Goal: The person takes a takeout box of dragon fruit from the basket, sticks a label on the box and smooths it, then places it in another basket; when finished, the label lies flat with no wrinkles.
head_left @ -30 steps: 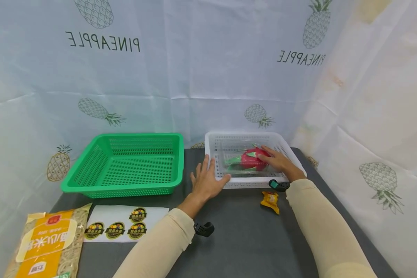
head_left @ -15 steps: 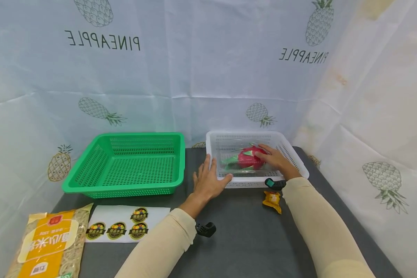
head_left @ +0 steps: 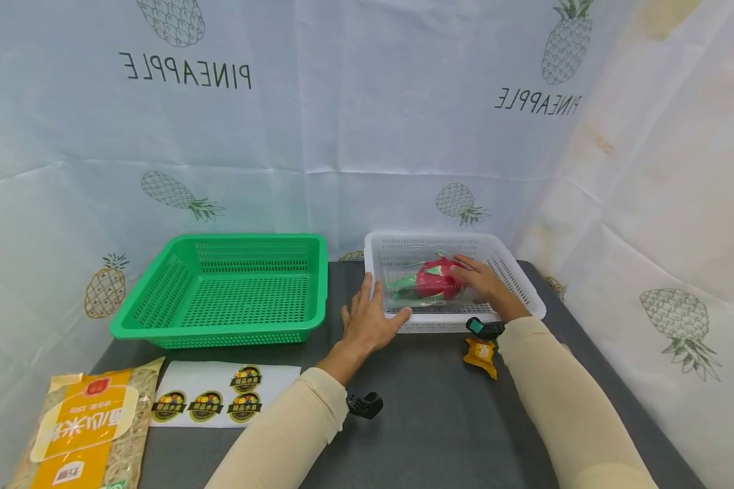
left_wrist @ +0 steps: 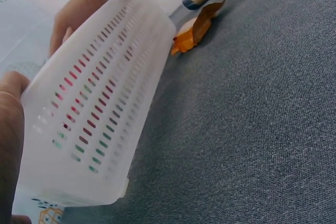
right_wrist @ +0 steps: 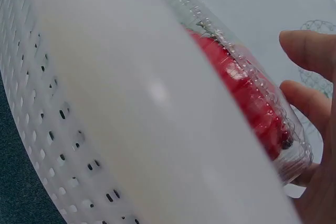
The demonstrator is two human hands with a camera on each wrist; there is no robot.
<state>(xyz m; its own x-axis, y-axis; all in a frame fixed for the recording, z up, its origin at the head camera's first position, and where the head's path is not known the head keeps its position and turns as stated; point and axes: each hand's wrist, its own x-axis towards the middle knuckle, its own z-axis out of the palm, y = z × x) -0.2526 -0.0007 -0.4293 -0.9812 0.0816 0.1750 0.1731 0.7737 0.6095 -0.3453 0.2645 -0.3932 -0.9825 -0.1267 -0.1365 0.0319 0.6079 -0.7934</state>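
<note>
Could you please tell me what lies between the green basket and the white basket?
In the head view, a strip of dark tabletop separates the green basket from the white basket, with the left hand over its nearer part.

L arm (head_left: 287,429) reaches fwd & R; R arm (head_left: 569,401) reaches fwd & L. L hand (head_left: 365,329) approx. mid-scene, fingers spread, pointing far, thumb out to R. R hand (head_left: 486,281) farther R, fingers parted, angled L.
</note>
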